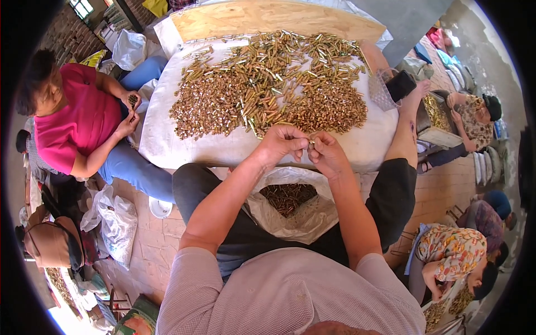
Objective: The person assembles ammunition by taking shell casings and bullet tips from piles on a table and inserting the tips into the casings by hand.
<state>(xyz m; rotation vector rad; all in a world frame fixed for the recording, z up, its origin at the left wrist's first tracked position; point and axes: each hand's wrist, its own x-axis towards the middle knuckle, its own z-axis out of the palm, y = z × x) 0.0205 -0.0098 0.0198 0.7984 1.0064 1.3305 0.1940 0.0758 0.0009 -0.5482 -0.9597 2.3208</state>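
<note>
My left hand (283,144) and my right hand (328,153) meet at the table's near edge, fingertips pinched together. Between them is a small brass-coloured metal piece (311,142); whether it is one part or two joined cannot be made out. Just beyond my hands, a heap of short copper-coloured pieces (206,109) and a second heap of short pieces (329,106) lie on the white-covered table (159,125). Longer brass-coloured tubes (273,64) spread behind and between the heaps. Below my hands, a white sack (268,215) stands open between my legs, holding dark brownish metal pieces (287,196).
A wooden board (268,18) edges the table's far side. A mesh basket (382,92) and a dark phone (401,85) are at the right. At the left, a person in pink (75,111) handles a round bundle of tubes (133,99). Other people work at the right.
</note>
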